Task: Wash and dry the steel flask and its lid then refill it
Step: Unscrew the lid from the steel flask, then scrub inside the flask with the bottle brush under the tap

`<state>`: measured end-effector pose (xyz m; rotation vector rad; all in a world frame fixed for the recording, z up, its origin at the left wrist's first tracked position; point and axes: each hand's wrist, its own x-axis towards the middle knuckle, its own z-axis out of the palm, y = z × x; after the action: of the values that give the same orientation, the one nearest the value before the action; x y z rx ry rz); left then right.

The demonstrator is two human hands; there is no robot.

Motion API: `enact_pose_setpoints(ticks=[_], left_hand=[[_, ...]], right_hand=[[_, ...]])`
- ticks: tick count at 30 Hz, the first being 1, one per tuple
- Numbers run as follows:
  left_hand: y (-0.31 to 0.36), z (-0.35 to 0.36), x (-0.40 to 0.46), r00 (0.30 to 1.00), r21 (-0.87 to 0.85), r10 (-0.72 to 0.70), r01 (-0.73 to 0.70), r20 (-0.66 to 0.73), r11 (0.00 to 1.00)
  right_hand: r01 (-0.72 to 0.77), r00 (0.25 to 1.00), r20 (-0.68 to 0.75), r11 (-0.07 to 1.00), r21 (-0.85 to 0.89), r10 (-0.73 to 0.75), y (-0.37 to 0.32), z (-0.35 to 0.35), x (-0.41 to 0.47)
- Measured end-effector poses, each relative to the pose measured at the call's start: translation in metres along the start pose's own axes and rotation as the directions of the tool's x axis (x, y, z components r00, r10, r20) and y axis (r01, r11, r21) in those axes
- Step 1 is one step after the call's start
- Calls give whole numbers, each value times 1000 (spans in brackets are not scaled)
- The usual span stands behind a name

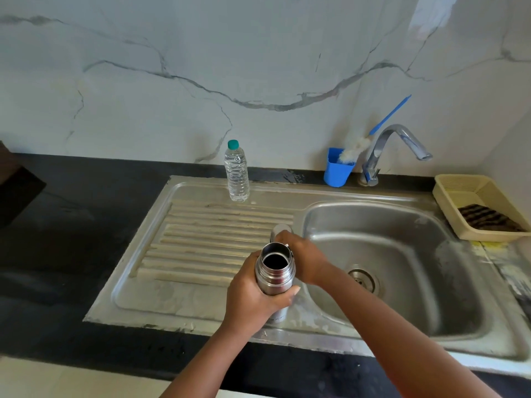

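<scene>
Left hand (250, 297) grips open flask (275, 268) upright over drainboard (201, 239). Right hand (301, 259) holds lid (280, 229) just behind it. Water bottle (237, 172) stands near wall; basin (388, 268) at right.

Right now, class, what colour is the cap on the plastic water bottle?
Teal green; the cap shows best in the head view.

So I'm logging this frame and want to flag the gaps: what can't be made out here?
- Lid, head view: mostly hidden under the right hand.
- Steel flask: lower body covered by the left hand; inside too dark to judge.
- Basket: cut by the right edge.
</scene>
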<state>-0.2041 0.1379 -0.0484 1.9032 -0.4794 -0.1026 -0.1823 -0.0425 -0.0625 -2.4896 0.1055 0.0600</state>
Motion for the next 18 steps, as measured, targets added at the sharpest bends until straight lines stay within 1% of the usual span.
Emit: enact_pose_setpoints(ticks=[3, 6, 9, 12, 14, 15, 16, 17, 18], left_hand=[[0, 0, 0, 1000, -2, -7, 7, -6, 1000], [2, -1, -1, 1000, -3, -5, 4, -11, 1000], [2, -1, -1, 1000, 4, 4, -4, -12, 1000], [2, 0, -1, 1000, 6, 11, -11, -11, 1000], [3, -1, -1, 1000, 1, 11, -11, -12, 1000], [2, -1, -1, 1000, -2, 10, -10, -11, 1000], [2, -1, -1, 1000, -7, 10, -10, -8, 1000], [2, -1, -1, 1000, -12, 11, -11, -7, 1000], [2, -1, -1, 1000, -14, 14, -14, -9, 1000]], right_hand=[[-48, 999, -3, 998, -41, 48, 9, 16, 2], [-52, 999, -13, 997, -50, 51, 12, 25, 4], [-52, 999, 14, 997, -61, 53, 12, 29, 8], [18, 1000, 23, 995, -101, -16, 16, 31, 9], [13, 1000, -15, 989, -149, -16, 14, 22, 3], [-2, 998, -56, 991, -133, -6, 11, 14, -2], [-6, 994, -108, 997, -79, -2, 11, 7, -6], [-13, 989, -146, 1000, 15, 16, 7, -3, -13], [-24, 986, -161, 987, 156, 50, 2, -12, -20]])
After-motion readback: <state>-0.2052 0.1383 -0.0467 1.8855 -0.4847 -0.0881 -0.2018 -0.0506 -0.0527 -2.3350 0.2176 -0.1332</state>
